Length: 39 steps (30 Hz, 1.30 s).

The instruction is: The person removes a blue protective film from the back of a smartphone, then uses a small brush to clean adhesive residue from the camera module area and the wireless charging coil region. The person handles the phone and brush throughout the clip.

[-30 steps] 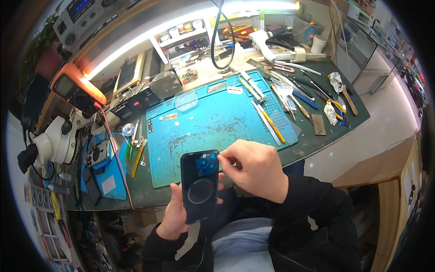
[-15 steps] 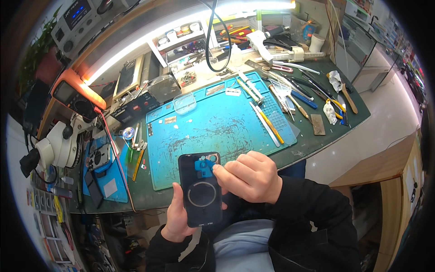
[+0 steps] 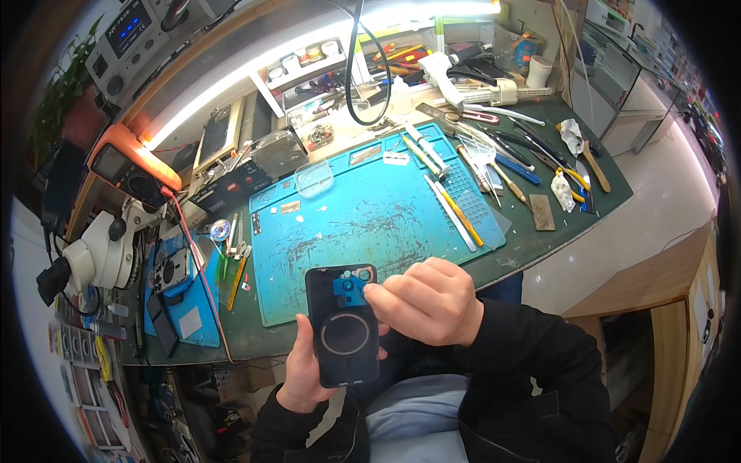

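In my left hand [image 3: 302, 369] lies a dark phone back cover [image 3: 319, 312], inner side up, with the thumb along its left edge and fingertips showing at its right edge. A pale ring marks the cover's middle, and camera openings are at its top right corner. Beside those openings, a blue film-like piece [image 3: 346, 289] rests on the cover. My right hand [image 3: 432, 305] is closed at the cover's upper right, its fingertips pinched at the right edge of the blue piece. The curled fingers hide the exact grip.
Beyond the cover spreads a scratched blue work mat [image 3: 347, 224], with tweezers and pen-like tools [image 3: 455, 212] on its right. A microscope [image 3: 93, 247] and an orange multimeter [image 3: 127, 162] stand at the left. Many hand tools [image 3: 517, 170] crowd the right of the bench.
The cover has shifted slightly down. The blue piece now looks flatter against it, where a part stood up toward my right fingertips before. Both hands keep almost the same place.
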Motion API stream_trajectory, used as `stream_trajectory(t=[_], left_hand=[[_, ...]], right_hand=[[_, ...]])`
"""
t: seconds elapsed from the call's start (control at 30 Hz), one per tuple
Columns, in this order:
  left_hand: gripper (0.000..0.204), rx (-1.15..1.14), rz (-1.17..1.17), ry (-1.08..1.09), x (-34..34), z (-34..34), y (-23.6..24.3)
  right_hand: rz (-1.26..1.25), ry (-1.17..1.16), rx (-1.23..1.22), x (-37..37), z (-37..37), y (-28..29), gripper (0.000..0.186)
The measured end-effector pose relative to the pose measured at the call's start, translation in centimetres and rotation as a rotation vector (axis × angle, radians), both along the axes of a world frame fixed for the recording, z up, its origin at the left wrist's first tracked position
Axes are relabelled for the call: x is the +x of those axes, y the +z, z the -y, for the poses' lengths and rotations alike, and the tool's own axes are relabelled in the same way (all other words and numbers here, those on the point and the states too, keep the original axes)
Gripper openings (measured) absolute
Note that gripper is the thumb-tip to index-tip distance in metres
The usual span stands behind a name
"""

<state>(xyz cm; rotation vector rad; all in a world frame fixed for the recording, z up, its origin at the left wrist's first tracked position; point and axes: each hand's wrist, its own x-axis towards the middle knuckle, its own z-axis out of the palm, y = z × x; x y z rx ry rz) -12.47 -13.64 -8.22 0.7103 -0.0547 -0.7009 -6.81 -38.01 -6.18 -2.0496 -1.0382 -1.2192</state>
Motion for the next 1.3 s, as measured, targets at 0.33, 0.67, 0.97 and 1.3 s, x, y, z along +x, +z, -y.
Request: stream_trajectory(t=[0.33, 0.67, 0.97, 1.3], left_hand=[[0.101, 0.248, 0.078, -0.002, -0.3, 1.0, 1.8], [0.1, 0.258, 0.07, -0.093, -0.5, 1.3, 3.0], [0.088, -0.262, -0.155, -0.019, 0.2, 1.5, 1.7], [0.081, -0.164, -0.127, 0.281, 1.2, 0.4, 2.9]], right_hand=[[-0.589, 0.118, 0.456, -0.4, -0.7, 1.7, 0.019], [-0.888, 0.344, 0.281, 1.2, 1.1, 2.4, 0.009], [-0.917, 0.229, 0.394, 1.9, 0.9, 1.2, 0.02], [-0.55, 0.242, 0.092, -1.0, -0.8, -0.4, 0.014]])
